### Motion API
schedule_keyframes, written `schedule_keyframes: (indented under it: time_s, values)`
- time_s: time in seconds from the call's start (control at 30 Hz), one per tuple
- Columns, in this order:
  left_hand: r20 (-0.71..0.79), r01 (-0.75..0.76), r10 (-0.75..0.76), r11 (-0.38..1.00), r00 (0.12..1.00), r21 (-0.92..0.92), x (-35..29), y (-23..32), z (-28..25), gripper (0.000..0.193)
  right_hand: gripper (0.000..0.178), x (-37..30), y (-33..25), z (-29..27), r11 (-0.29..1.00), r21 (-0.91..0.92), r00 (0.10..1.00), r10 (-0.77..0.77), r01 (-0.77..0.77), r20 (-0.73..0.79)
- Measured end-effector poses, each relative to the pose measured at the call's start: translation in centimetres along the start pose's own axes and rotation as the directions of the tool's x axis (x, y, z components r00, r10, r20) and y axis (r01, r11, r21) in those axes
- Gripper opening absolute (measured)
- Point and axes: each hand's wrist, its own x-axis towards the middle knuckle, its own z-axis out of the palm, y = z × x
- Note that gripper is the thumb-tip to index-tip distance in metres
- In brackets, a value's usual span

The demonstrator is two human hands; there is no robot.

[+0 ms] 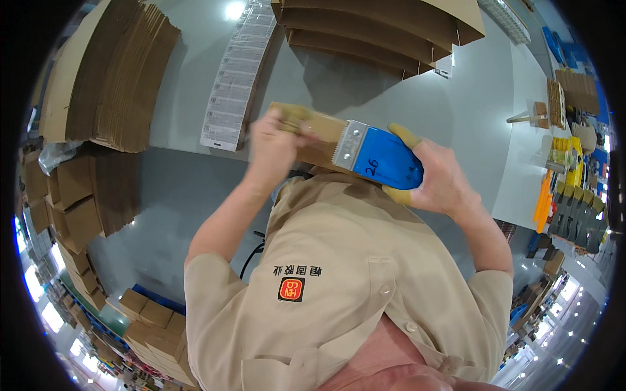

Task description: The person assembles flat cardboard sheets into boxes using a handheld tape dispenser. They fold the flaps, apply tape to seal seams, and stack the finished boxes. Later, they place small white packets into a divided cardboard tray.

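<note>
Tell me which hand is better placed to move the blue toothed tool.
Probably the right hand: it grips the blue tool; the blurred left hand is farther along the brown cardboard.

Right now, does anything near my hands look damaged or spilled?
Nothing stands out: your right hand holds the blue tool at the cardboard; no spill or damage shows, though your left hand is blurred.

The hand tool [391, 156] was bright blue with a silver plate [353, 144] and dark markings. The fingertip covers [403, 134] were yellow; the beige shirt [326, 228] bore a red, black-edged badge [291, 289].
</note>
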Motion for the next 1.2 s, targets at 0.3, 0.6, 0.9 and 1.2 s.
schedule_keyframes:
  time_s: [0.3, 0.6, 0.9, 1.2]
  values:
    - [-0.285, -0.037, 0.094, 0.98, 0.954, 0.197, 3.5, -1.1, -9.8, 0.018, 0.068, 6.3, -5.3, 3.4, 0.99, -0.14, 0.979, 0.013, 0.016, 0.202]
    - [-0.044, -0.018, 0.04, 0.906, 0.998, 0.422, 8.4, -9.6, -11.0, 0.037, 0.044, 4.4, -4.0, 2.8, 0.993, -0.109, 0.998, -0.028, 0.034, 0.05]
    - [-0.182, -0.138, 0.258, 0.857, 0.949, 0.497, 7.8, -4.7, -4.5, 0.043, 0.04, 2.5, -3.4, 3.6, 0.982, -0.188, 0.998, 0.014, -0.003, 0.057]
    - [0.826, -0.817, 0.029, -0.128, 0.563, 0.562, 1.1, 4.9, -2.8, 0.095, 0.049, 1.5, -2.5, 2.9, 0.993, -0.115, 1.0, 0.01, -0.01, 0.003]
